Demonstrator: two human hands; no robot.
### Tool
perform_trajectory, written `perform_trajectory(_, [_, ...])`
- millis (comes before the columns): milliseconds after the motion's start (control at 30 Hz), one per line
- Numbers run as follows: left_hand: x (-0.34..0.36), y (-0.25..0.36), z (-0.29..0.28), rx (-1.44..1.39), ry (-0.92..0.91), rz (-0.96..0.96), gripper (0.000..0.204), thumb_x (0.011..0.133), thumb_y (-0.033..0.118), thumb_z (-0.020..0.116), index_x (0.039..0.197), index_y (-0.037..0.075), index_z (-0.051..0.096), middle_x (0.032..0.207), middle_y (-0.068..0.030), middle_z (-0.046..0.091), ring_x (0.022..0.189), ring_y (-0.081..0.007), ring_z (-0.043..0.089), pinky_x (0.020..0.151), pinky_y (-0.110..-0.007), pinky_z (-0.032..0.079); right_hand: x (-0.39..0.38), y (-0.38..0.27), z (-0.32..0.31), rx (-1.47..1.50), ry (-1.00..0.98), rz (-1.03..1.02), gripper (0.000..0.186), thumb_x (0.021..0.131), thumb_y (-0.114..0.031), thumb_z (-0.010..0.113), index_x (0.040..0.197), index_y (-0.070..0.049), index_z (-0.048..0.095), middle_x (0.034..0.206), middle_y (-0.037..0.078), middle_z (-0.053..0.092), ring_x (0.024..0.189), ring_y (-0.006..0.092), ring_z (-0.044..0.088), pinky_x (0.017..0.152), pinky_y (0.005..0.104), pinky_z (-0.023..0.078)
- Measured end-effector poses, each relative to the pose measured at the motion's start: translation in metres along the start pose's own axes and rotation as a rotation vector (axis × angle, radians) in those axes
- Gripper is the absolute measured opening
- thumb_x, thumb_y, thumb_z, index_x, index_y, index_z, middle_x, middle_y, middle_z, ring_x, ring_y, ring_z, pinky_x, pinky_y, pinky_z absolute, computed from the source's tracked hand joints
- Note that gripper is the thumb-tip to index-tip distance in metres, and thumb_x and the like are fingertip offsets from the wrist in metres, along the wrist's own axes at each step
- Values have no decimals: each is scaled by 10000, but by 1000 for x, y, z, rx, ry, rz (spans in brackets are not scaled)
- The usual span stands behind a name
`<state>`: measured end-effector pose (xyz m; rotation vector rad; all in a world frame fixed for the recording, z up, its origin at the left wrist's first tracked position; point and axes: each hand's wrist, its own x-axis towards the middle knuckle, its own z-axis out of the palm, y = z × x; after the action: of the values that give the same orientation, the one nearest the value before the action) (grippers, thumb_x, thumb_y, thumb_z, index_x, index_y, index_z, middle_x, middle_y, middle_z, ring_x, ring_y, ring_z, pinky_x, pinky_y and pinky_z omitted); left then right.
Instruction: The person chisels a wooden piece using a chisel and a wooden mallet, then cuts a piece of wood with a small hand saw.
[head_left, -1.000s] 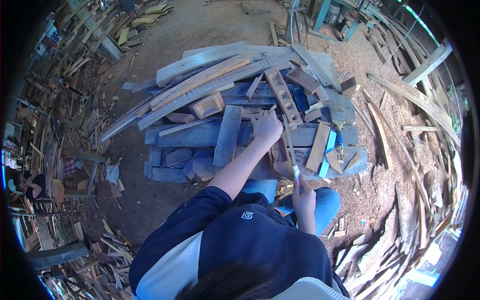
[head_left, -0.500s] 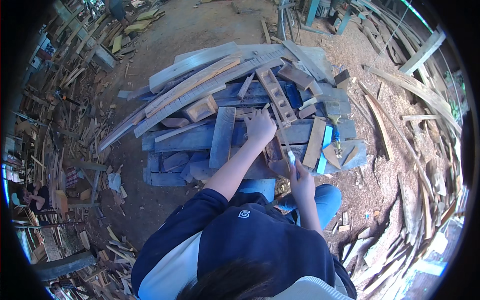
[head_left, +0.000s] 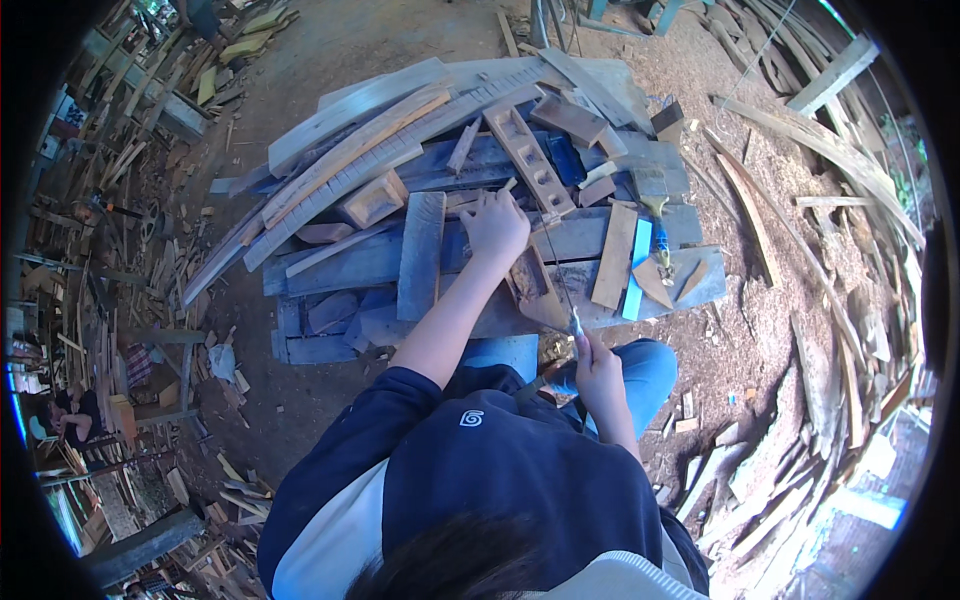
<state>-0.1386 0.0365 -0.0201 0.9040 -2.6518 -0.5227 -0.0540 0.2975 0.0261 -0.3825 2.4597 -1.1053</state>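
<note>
My right hand [head_left: 600, 378] is closed around the handle of a long, narrow-bladed tool [head_left: 561, 278], perhaps a file. Its thin blade slopes away from me across the bench, toward my left hand. My left hand [head_left: 498, 228] lies on the bench with fingers curled around a small pale piece of wood [head_left: 510, 184], mostly hidden by the hand. A hollowed wooden block [head_left: 546, 309] sits at the near edge, beneath the blade. Just beyond my left hand lies a wooden block with several square recesses [head_left: 521, 147]. A flat board [head_left: 421, 250] is left of my left forearm.
The low plank bench [head_left: 350, 262] carries long boards [head_left: 355, 150] at the back left and a hollowed block [head_left: 374, 200]. To the right are a brush [head_left: 661, 238], a blue strip [head_left: 637, 270] and a narrow board [head_left: 613, 256]. Scrap timber [head_left: 830, 400] and shavings cover the floor at right.
My right hand has drawn the tool back toward me and slightly right, and its blade looks thinner now. My left hand stays at the same spot on the bench. The whole view has shifted.
</note>
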Motion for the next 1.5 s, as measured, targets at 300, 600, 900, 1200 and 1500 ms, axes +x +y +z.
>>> perform_trajectory(300, [0, -5, 9, 67, 31, 65, 177, 942, 199, 511, 1011, 89, 632, 1022, -98, 668, 1065, -282, 610, 925, -570, 408, 21, -9, -3, -75, -5, -6, 279, 1026, -265, 472, 1050, -34, 629, 818, 279, 647, 801, 458, 656, 672, 533, 493])
perform_trajectory(600, [0, 0, 6, 40, 29, 107, 196, 925, 201, 522, 966, 62, 654, 992, -112, 685, 1046, -278, 623, 943, -590, 394, 81, -32, 18, -240, 6, -95, 265, 1027, -256, 460, 1052, -15, 564, 789, 298, 632, 797, 516, 607, 672, 583, 464])
perform_trajectory(900, [1, -1, 1, 5, -1, 66, 188, 923, 192, 526, 980, 68, 656, 1014, -100, 686, 1050, -257, 621, 910, -521, 396, 7, -6, -13, 0, -67, 4, 206, 1015, -185, 502, 993, 5, 580, 780, 291, 624, 794, 491, 617, 624, 497, 466])
perform_trajectory(1200, [3, 0, 6, 3, -22, 140, 192, 931, 197, 519, 985, 68, 651, 1019, -109, 683, 1046, -273, 624, 931, -570, 388, 57, -14, -4, -109, -22, -154, 240, 1024, -219, 480, 1018, -4, 586, 789, 288, 631, 801, 502, 610, 652, 525, 477])
perform_trajectory(1500, [4, 6, 9, 0, 7, 63, 183, 928, 187, 516, 943, 84, 666, 970, -85, 694, 1005, -263, 640, 926, -560, 396, 77, -14, 19, -140, 31, -157, 279, 1024, -297, 442, 1013, -47, 567, 759, 287, 640, 755, 500, 628, 664, 596, 488])
